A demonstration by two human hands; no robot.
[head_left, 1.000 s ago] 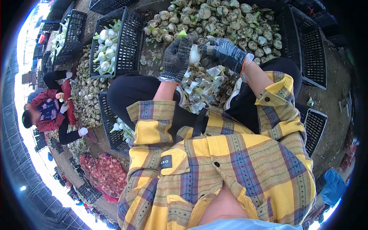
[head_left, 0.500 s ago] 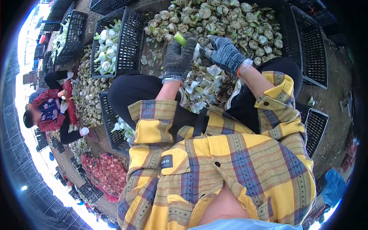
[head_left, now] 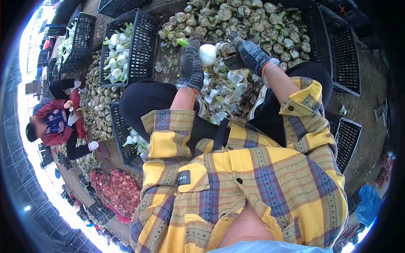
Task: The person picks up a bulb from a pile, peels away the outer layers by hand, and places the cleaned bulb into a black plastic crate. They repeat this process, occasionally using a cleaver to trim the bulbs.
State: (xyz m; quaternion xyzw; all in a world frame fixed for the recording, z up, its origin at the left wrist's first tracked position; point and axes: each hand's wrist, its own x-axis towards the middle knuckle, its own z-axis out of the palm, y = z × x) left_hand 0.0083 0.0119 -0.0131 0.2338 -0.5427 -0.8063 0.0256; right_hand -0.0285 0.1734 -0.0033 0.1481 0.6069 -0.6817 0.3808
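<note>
A round white bulb [head_left: 208,55] with a short green stem is held by my left hand [head_left: 192,63], gloved in grey knit; the stem sticks out on the hand's left side. My right hand [head_left: 252,55], in a similar glove, is a little to the right, apart from the bulb, with its fingers wrapped round a tool whose dark flat blade [head_left: 234,62] points toward the bulb. Just beyond both hands lies a large heap of unpeeled bulbs [head_left: 236,19]. Below them, white and green peelings [head_left: 223,92] cover the ground between my legs.
A black crate [head_left: 143,46] of white bulbs stands at the left, another [head_left: 122,143] beside my left leg. Empty-looking black crates [head_left: 348,55] are at the right. A person in red [head_left: 55,120] sits at far left. Red net bags [head_left: 116,189] lie lower left.
The bulb now shows its round white face beside my left hand, which has turned. My right hand has turned, and the dark blade is in clearer view.
</note>
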